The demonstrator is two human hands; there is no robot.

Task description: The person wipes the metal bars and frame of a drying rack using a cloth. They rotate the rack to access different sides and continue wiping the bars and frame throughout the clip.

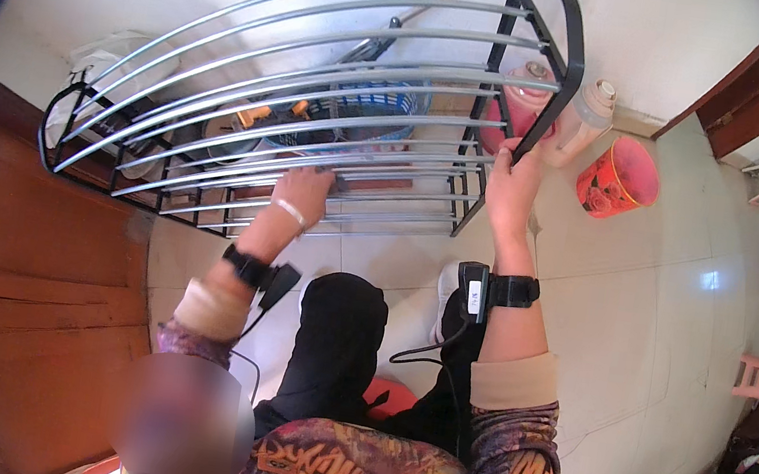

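A tiered rack with silvery metal rods (pixel 388 71) and black end frames (pixel 573 53) stands tilted before me. My right hand (pixel 514 183) grips a black upright of the near right end frame, thumb on top. Lower down, my left hand (pixel 302 191) is curled over the middle rods. A small dark piece (pixel 337 184) shows beside its fingers, too hidden to name. Both forearms wear black strapped devices (pixel 473 292) with cables.
Behind the rack are a blue plastic basket (pixel 398 105), a pink thermos flask (pixel 528 87) and a pale flask (pixel 585 117). A red floral bin (pixel 617 179) stands right on the tiles. A brown wooden door (pixel 44 292) is at left, a pink stool (pixel 753 375) at far right.
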